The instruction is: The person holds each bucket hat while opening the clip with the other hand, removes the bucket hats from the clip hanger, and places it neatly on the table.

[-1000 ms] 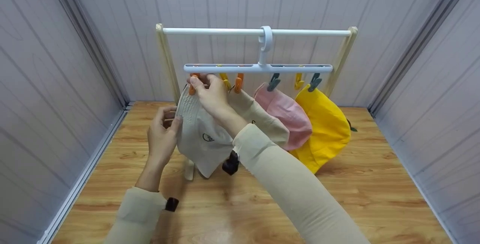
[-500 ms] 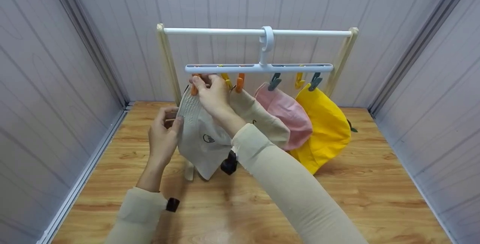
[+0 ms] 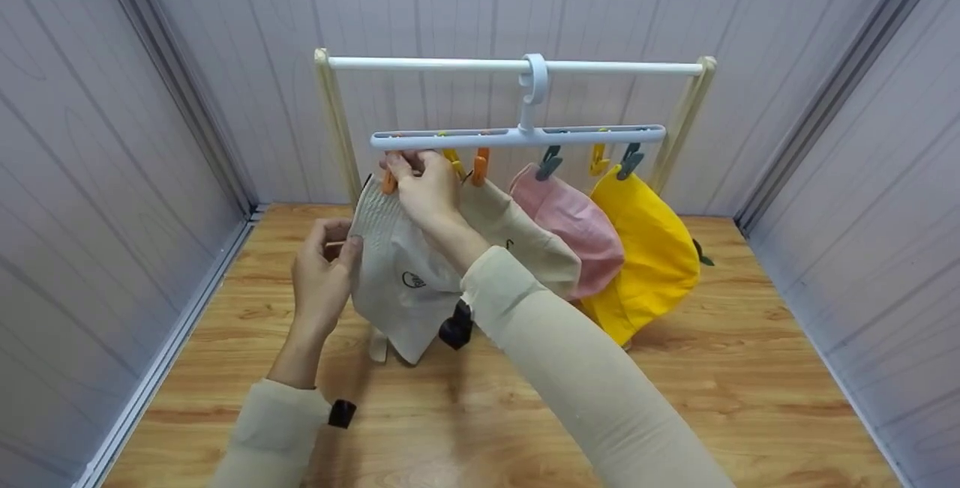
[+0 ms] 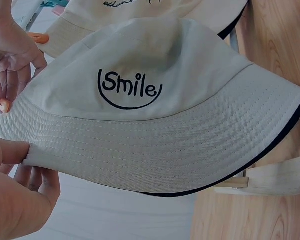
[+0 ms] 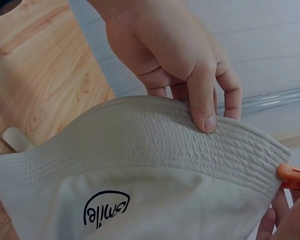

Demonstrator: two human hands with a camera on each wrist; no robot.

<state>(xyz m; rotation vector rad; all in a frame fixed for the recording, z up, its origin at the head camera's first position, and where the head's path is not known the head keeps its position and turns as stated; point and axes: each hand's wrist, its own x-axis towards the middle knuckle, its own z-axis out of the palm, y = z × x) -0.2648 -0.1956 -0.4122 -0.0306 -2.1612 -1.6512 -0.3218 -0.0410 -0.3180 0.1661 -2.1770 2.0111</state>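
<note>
A cream bucket hat (image 3: 386, 278) with a black "Smile" print hangs at the left end of a pale blue clip hanger (image 3: 450, 139). My left hand (image 3: 321, 278) pinches its brim at the left edge, thumb on the near side, as the right wrist view also shows. Higher up, my right hand (image 3: 429, 192) pinches an orange clothespin (image 3: 389, 182) between thumb and fingers. The clothespin's tip meets the brim's corner in the right wrist view; whether its jaws grip the cloth is hard to tell. Part of the hat's right side is hidden behind my right forearm.
A beige hat (image 3: 517, 237), a pink hat (image 3: 574, 237) and a yellow hat (image 3: 645, 248) hang to the right. A yellow clothespin (image 3: 598, 160) holds nothing. The hanger hooks over a white rod (image 3: 420, 64) on wooden posts. Panelled walls enclose the wooden floor (image 3: 510, 413).
The hanger's left end has dipped slightly and its right end has risen. My left hand has shifted a little down and left with the brim. My right hand keeps its pinch on the clothespin.
</note>
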